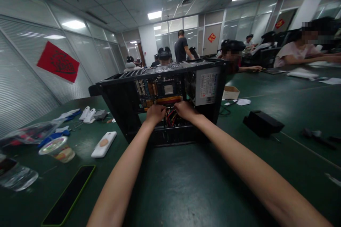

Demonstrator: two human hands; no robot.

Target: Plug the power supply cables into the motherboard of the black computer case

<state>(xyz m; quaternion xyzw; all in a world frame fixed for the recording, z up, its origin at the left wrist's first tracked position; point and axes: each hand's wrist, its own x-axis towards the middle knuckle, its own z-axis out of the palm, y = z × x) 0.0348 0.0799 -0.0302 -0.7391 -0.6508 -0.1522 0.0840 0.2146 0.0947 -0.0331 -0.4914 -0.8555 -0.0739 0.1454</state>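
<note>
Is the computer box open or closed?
Open. The computer case has no side panel: its circuit board and wires show.

Both arms are reaching straight forward, bare, nearly fully extended and converging toward the middle. Left hand (155, 112) is sitting knuckles up, fingers curling down and forward (tips hidden). Right hand (185, 110) is lying just beside it, also palm down, fingers bending away from view. Wrists are running level, hands close but not touching. Grip unclear on both.
</note>
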